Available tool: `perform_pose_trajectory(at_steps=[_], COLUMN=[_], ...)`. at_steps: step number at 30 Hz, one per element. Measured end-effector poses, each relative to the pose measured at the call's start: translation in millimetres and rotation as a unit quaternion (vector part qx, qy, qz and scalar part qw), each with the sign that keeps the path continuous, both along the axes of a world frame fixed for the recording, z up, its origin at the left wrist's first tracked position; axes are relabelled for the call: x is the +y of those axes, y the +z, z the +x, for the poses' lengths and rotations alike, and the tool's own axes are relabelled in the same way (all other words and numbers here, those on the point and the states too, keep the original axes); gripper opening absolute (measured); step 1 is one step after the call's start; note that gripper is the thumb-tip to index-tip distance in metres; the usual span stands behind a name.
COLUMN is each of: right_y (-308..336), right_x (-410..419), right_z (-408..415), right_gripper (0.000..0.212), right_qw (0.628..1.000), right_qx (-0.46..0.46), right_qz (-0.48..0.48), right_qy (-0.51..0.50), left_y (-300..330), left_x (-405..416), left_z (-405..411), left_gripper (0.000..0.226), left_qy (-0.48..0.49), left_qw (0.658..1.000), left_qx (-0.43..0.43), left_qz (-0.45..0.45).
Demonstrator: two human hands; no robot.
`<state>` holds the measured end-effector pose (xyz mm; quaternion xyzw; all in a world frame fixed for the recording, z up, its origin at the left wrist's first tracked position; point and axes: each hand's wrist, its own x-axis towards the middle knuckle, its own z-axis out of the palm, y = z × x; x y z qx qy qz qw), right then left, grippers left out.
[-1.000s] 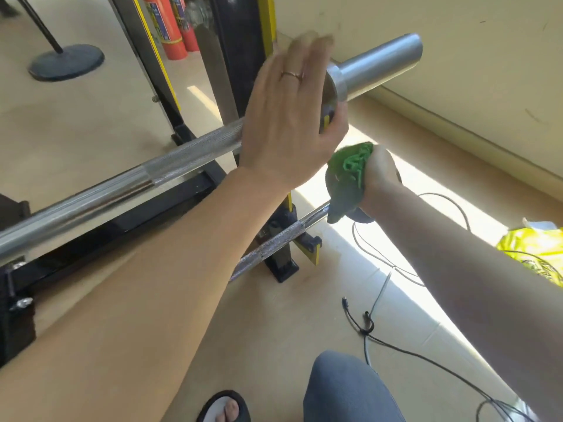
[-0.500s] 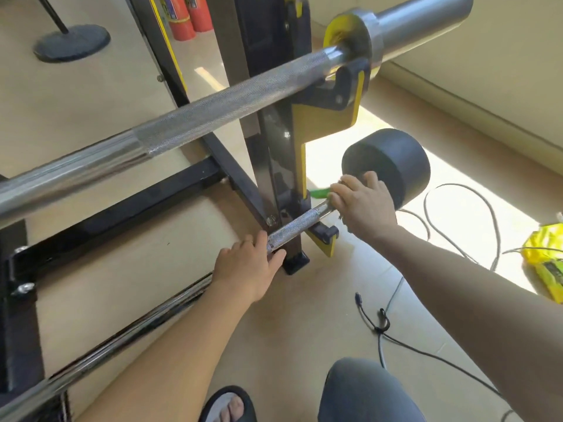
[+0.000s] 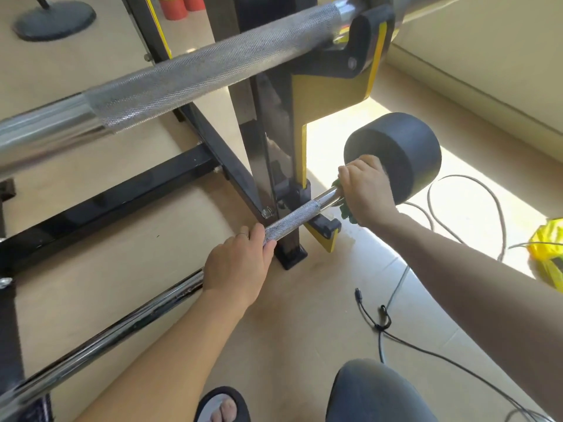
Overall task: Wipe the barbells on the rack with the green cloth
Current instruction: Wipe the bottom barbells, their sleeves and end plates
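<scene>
Two steel barbells lie on a black and yellow rack [image 3: 275, 153]. The upper barbell [image 3: 195, 74] crosses the top of the view in a hook. The lower barbell [image 3: 292, 219] sits near the floor and ends in a black round weight [image 3: 402, 153]. My left hand [image 3: 237, 269] grips the lower bar just left of the rack post. My right hand [image 3: 365, 190] is wrapped round the same bar beside the weight, holding the green cloth [image 3: 345, 210] against the steel. Only scraps of cloth show under the fingers.
Black cables [image 3: 396, 330] trail over the tiled floor at the right. A yellow bag [image 3: 548, 251] lies at the right edge. A black round stand base [image 3: 54, 19] sits at the far left, red cylinders [image 3: 179, 6] behind the rack. My knee [image 3: 374, 394] and sandalled foot [image 3: 222, 406] are below.
My left hand came off the upper barbell and dropped onto the lower one. My right hand carried the cloth down and closed round the lower bar beside the weight. The view moved closer.
</scene>
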<state>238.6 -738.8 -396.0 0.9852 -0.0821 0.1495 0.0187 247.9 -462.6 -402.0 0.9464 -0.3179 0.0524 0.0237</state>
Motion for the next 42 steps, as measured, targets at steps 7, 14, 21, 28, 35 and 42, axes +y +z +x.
perform_pose_trajectory(at_steps=[7,14,21,28,35,42], right_y=[14.7,16.4,20.4,30.3,17.0,19.3], right_x=[23.5,3.8,52.5,37.0,60.4,32.9], right_z=[-24.0,-8.0,-27.7,-24.9,-7.0,-0.5], right_gripper=[0.038,0.033,0.037,0.033,0.029,0.033], right_qw=[0.987,0.993,0.961,0.992,0.978,0.891], right_qx=[0.008,0.035,0.03,0.106,0.18,-0.069], right_qz=[0.058,0.109,0.267,-0.022,0.027,0.376], right_qy=[0.149,-0.012,0.066,-0.062,-0.1,-0.247], left_y=[-1.1,-0.5,1.2,5.0,9.4,15.1], left_x=[0.1,-0.9,-1.1,-1.0,-1.7,-2.5], left_z=[-1.3,-2.6,-2.5,-3.8,-5.4,-6.6], left_gripper=[0.03,0.034,0.034,0.032,0.031,0.032], left_qy=[-0.001,0.008,0.013,0.017,0.028,0.03], left_qw=[1.0,1.0,1.0,0.999,0.999,0.998], left_qx=[-0.009,-0.002,0.022,0.028,0.028,0.039], left_qz=[-0.014,-0.009,-0.013,-0.011,0.004,0.027])
